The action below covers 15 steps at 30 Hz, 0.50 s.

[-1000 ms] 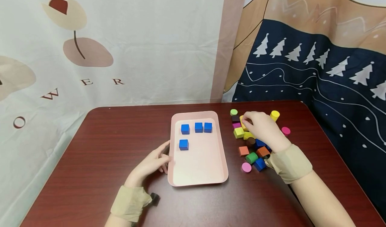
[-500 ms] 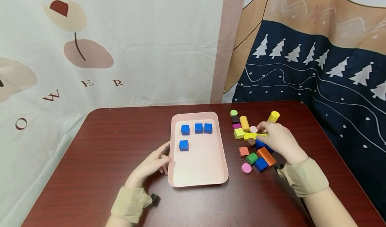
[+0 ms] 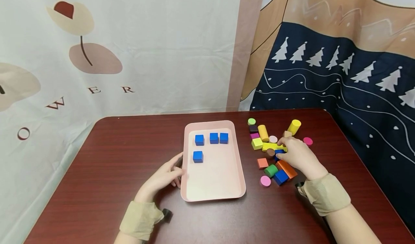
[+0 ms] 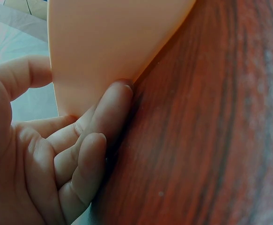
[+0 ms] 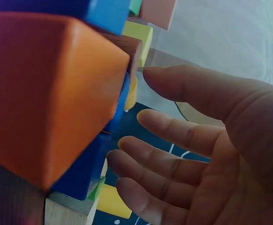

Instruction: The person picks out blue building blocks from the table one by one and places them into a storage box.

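Note:
My left hand (image 3: 163, 174) is at the left side of a pink tray (image 3: 214, 197). In the left wrist view its thumb reaches over the tray's rim and the fingers lie against the outer wall. Blue cubes stand in the tray, among them a front one (image 3: 198, 157) and a back right one (image 3: 223, 138). My right hand (image 3: 299, 156) hovers over the block pile, thumb and fingers apart with nothing between them. Under its fingertips lies a blue block (image 3: 277, 154), partly hidden, with an orange block (image 3: 286, 169) close by.
Around the right hand lie a yellow cylinder (image 3: 263, 132), a yellow-green cube (image 3: 257, 143), a green cylinder (image 3: 271, 170), a blue cube (image 3: 280, 177) and a pink disc (image 3: 265, 181). A standing yellow cylinder (image 3: 294, 127) is behind it. Fabric hangs behind the table (image 3: 113, 165).
My right hand has moved from over the yellow cylinder rightward and nearer to me, over the blue block. A pale wooden block has come into view behind it. The left hand stays at the tray.

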{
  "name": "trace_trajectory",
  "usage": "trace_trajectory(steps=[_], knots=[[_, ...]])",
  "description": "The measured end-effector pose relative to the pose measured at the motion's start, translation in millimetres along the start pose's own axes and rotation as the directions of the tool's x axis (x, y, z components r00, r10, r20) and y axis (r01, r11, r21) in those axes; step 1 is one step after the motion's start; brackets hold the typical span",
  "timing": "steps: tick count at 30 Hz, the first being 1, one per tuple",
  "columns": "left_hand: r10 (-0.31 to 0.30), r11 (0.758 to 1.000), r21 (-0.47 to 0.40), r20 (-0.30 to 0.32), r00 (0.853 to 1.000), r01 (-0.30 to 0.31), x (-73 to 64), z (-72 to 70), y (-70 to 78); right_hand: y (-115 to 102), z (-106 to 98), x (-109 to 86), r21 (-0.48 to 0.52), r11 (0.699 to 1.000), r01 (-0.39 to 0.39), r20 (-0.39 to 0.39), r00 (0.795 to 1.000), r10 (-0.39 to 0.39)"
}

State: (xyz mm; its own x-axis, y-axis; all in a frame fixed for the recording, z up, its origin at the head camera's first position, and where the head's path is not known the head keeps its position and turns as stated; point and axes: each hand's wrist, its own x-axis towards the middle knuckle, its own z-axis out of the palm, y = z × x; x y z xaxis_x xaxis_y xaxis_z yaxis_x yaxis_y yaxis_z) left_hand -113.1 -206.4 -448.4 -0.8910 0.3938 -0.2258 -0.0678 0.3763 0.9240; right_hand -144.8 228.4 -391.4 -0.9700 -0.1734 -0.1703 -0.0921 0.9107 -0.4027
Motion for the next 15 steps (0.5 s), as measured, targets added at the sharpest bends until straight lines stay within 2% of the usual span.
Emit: trace_trajectory(steps=[5,15], knots=[[0.014,1.000,-0.018,0.005,1.000,-0.013,-1.0,0.3,-0.9,1.1,5.1,3.4,-0.013,1.000,0.010,0.005,1.000,-0.010],[0.000,1.000,0.012,-0.003,1.000,0.000,-2.2,0.3,2.0,1.4,11.9,8.1,0.000,1.000,0.015,0.042,0.999,-0.015]])
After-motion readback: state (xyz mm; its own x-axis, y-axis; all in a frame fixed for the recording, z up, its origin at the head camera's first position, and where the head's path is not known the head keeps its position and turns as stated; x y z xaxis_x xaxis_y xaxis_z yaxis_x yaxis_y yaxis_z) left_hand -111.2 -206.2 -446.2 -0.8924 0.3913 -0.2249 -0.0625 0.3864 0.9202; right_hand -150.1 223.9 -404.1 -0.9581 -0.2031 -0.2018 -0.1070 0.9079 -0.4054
